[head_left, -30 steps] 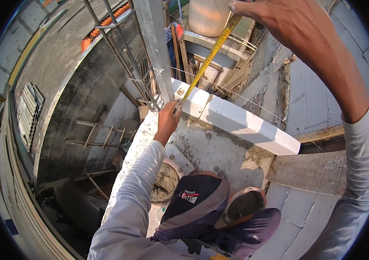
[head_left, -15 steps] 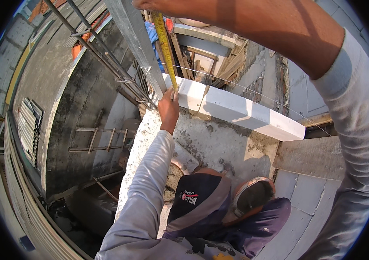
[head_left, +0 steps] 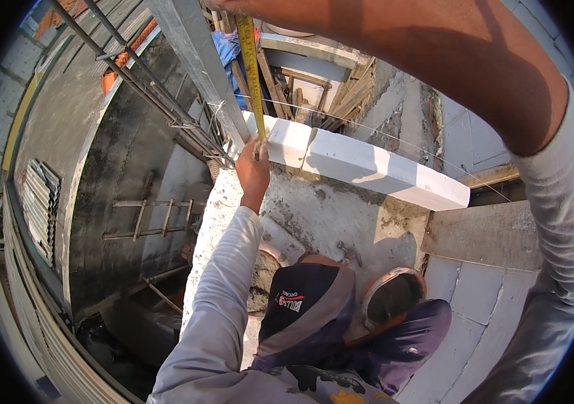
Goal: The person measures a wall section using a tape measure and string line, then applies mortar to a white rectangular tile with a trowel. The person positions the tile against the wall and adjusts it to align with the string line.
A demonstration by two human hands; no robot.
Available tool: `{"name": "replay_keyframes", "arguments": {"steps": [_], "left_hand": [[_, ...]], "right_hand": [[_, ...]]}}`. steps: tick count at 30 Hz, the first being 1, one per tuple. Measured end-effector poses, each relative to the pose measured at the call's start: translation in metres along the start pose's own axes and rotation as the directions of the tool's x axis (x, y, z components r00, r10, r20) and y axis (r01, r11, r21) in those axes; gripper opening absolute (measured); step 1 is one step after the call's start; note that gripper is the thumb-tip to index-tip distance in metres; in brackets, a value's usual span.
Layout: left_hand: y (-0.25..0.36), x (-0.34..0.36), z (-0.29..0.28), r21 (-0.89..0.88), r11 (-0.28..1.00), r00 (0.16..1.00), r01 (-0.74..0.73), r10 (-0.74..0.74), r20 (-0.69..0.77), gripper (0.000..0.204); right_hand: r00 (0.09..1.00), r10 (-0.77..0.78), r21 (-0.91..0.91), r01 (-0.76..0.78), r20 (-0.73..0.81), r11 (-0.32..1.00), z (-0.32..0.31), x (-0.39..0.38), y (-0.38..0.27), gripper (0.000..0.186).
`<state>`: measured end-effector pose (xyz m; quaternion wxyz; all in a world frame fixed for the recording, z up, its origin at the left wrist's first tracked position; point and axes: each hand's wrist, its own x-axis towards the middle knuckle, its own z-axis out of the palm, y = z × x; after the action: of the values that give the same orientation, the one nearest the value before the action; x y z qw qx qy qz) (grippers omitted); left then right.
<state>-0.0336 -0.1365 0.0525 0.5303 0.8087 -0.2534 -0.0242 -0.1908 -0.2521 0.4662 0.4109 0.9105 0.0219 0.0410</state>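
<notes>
The left hand has its fingers pinched tight on the bottom of the yellow tape, beside the white blocks and gray post. The tape goes up to the right hand; I can't tell its fingers.

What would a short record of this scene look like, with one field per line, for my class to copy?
Left hand: gripping the lower end of the yellow measuring tape
Right hand: at the tape's upper end, mostly cut off by the picture's top edge
Tape: stretched nearly upright in the picture
White blocks: a shorter and a longer one, end to end
Metal post: beside the left hand
String: running rightward from the post
Steel bars: left of the post
</notes>
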Motion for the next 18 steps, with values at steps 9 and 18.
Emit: {"name": "replay_keyframes", "arguments": {"steps": [9,18], "left_hand": [[0.056,-0.071,-0.117,-0.139,0.961,0.886,-0.239,0.274,0.375,0.016],[0.144,-0.115,-0.096,-0.019,0.96,0.671,0.279,-0.181,0.719,0.044]], "right_hand": [[0.935,0.077,0.457,-0.239,0.345,0.857,0.027,-0.103,-0.075,0.044],[0.52,-0.016,0.502,-0.831,0.854,-0.242,0.066,-0.242,-0.22,0.074]]}}
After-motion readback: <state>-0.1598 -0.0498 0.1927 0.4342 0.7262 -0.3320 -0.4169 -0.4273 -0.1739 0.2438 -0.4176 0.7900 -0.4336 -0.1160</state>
